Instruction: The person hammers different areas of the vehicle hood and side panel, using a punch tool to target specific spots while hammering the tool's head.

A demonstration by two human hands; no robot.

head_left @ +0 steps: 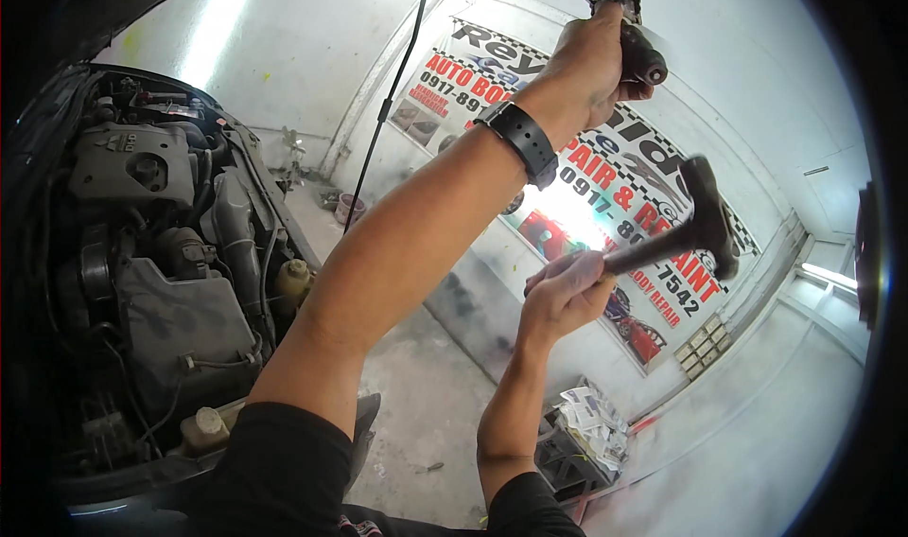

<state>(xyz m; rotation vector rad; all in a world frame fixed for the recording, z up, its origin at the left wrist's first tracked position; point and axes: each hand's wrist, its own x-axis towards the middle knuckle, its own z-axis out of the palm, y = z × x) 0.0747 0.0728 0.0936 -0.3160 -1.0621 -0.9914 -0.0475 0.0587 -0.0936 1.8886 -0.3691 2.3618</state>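
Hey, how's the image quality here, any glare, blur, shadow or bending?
Head view: white glare washes out part of the banner just below the watch; the hammer in the right hand looks slightly soft, possibly from motion. Also in the head view: the engine sits dimmer than the bright walls, straight edges bow toward the rim, and the corners go black.

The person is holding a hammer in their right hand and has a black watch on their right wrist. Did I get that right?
Not quite: the black watch is on the left wrist, not the right one. The head view shows it on the raised left arm. The person is holding a hammer in their right hand, just as you said.
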